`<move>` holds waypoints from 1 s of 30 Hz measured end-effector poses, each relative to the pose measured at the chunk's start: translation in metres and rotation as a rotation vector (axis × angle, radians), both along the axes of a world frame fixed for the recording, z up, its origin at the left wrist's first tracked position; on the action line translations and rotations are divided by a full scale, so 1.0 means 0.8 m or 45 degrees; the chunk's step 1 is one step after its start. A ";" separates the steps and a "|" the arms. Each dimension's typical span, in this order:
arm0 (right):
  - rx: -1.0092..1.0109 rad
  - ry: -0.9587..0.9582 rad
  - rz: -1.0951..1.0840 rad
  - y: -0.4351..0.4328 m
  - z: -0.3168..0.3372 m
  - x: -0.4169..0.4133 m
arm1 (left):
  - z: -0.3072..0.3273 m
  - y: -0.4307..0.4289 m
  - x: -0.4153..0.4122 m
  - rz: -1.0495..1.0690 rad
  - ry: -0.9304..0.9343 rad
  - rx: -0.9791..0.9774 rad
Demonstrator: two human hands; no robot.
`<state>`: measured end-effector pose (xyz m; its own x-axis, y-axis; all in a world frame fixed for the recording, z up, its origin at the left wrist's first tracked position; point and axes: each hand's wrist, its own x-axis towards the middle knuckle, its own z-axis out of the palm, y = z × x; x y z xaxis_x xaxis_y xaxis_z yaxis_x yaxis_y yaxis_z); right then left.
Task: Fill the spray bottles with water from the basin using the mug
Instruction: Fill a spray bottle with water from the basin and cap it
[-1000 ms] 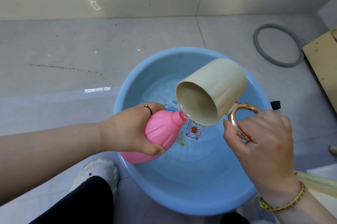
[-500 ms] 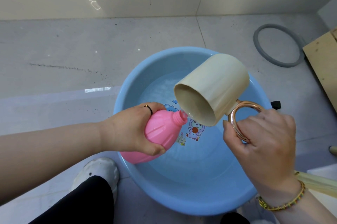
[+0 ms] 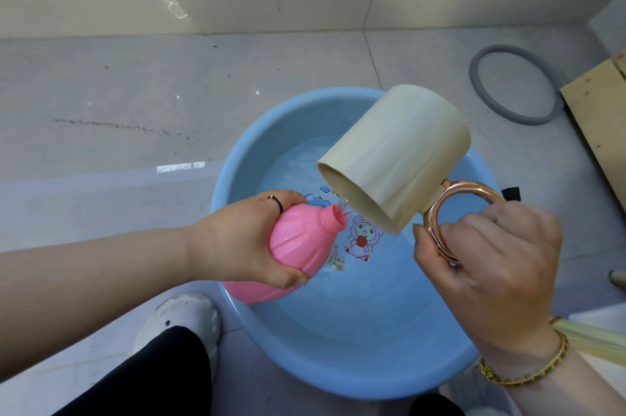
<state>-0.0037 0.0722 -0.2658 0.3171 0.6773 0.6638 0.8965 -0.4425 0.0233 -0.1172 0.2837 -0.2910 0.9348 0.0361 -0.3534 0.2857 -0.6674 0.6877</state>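
Note:
A blue basin (image 3: 233, 165) of water stands on the floor, with cartoon stickers on its bottom. My left hand (image 3: 237, 239) grips a pink capless spray bottle (image 3: 298, 246), tilted with its open neck pointing right over the water. My right hand (image 3: 491, 266) holds a cream mug (image 3: 396, 158) by its copper ring handle (image 3: 450, 212). The mug is tipped steeply, mouth down and left, its rim just above the bottle's neck. A little water splashes at the neck.
A grey rubber ring (image 3: 515, 83) lies on the tiled floor at the back right, next to a wooden board (image 3: 599, 117). A white shoe (image 3: 179, 317) and a black trouser leg (image 3: 152, 378) sit left of the basin. A wall runs behind.
My right hand has tipped the mug further, raising its base, so its mouth now faces down more steeply over the bottle's neck. The bottle and my left hand have stayed put.

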 end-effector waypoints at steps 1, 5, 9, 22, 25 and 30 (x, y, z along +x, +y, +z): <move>0.000 -0.001 -0.008 0.000 0.000 0.000 | 0.000 0.000 0.000 0.002 -0.001 -0.003; -0.005 -0.020 -0.009 0.000 -0.001 0.000 | 0.000 0.000 0.000 0.001 0.006 -0.009; 0.013 -0.010 -0.010 0.000 0.000 0.000 | 0.000 0.000 0.000 -0.001 -0.003 -0.019; -0.297 0.363 -0.405 -0.028 -0.081 0.024 | -0.005 0.006 -0.004 0.008 0.013 -0.117; -0.432 0.343 -0.468 -0.035 -0.098 0.027 | -0.006 0.006 -0.004 0.009 0.022 -0.112; -0.651 0.352 -0.510 -0.034 -0.108 0.030 | -0.006 0.005 -0.004 0.003 0.023 -0.111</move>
<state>0.0200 0.0452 -0.3521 0.7184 0.6787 0.1525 0.6698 -0.7341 0.1116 -0.1204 0.2878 -0.2957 0.9281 0.0068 -0.3722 0.3004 -0.6042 0.7380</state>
